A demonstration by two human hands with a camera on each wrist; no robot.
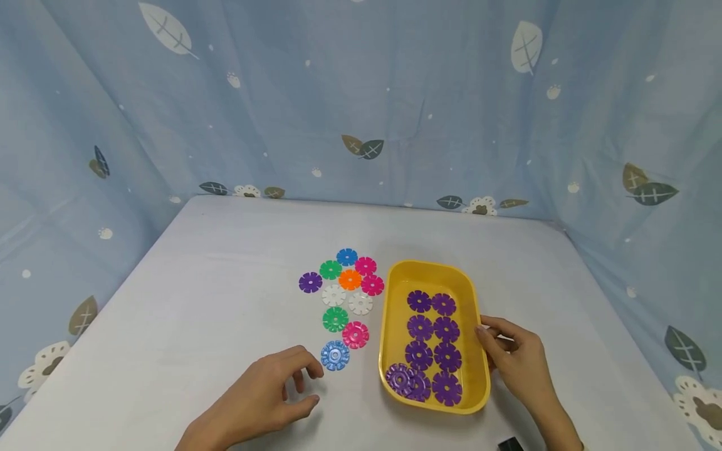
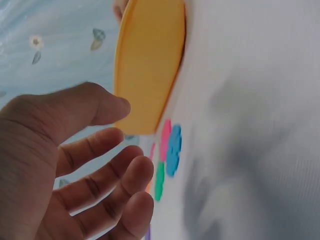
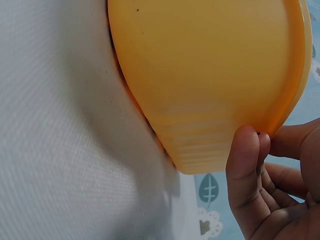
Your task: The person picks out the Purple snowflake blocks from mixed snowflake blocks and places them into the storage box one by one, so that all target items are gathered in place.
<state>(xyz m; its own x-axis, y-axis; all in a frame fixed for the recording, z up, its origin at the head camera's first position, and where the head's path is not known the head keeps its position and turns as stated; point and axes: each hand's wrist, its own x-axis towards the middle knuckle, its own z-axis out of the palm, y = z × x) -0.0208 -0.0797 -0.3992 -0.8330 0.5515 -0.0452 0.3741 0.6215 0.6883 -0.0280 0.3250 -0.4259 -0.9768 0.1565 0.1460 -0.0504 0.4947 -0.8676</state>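
A yellow plastic tray (image 1: 429,407) stands on the table, holding several purple notched snowflake discs (image 1: 419,355); two overlap in its near left corner. My right hand (image 1: 516,354) grips the tray's right rim between thumb and fingers, and the right wrist view shows this hand (image 3: 275,185) at the tray's outer wall (image 3: 210,65). Left of the tray, my left hand (image 1: 265,391) hovers above the table with loosely bent fingers and nothing in them. Closest to its fingertips lies a light blue disc (image 1: 335,356). The left wrist view shows the hand's (image 2: 85,165) thumb apart from the fingers.
Loose discs lie left of the tray, among them pink (image 1: 355,335), green (image 1: 335,319), white (image 1: 334,295), orange (image 1: 350,280) and purple (image 1: 310,282). A small black object (image 1: 510,444) is at the near edge. Blue leaf-print curtain (image 1: 316,94) hangs around the white table (image 1: 186,300).
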